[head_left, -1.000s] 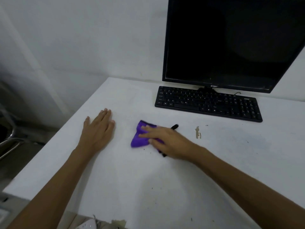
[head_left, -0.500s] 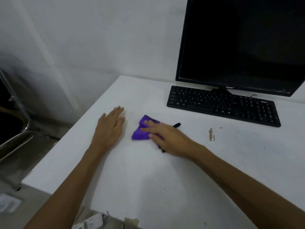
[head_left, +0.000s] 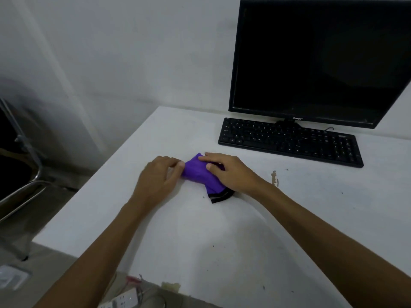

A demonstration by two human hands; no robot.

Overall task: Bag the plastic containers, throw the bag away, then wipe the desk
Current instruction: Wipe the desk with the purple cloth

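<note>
Head | purple cloth (head_left: 198, 172) bunched, black-edged | desk (head_left: 222, 230) white, specked

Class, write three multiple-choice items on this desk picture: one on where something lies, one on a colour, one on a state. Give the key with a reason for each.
1. Where does the keyboard lie?
A. On the desk, in front of the monitor
B. On the floor
C. Behind the monitor

2. What colour is the cloth under the hands?
A. Yellow
B. Purple with a dark edge
C. White

3. What state is the monitor screen in?
A. Showing a bright picture
B. Cracked across
C. Dark

Key:
1 A, since it rests on the white desk just below the screen.
2 B, since the fabric is purple and a black strip shows at its near corner.
3 C, since the screen is black all over.

The left hand pinches one end of the cloth, and the right hand presses on top of it.
</note>
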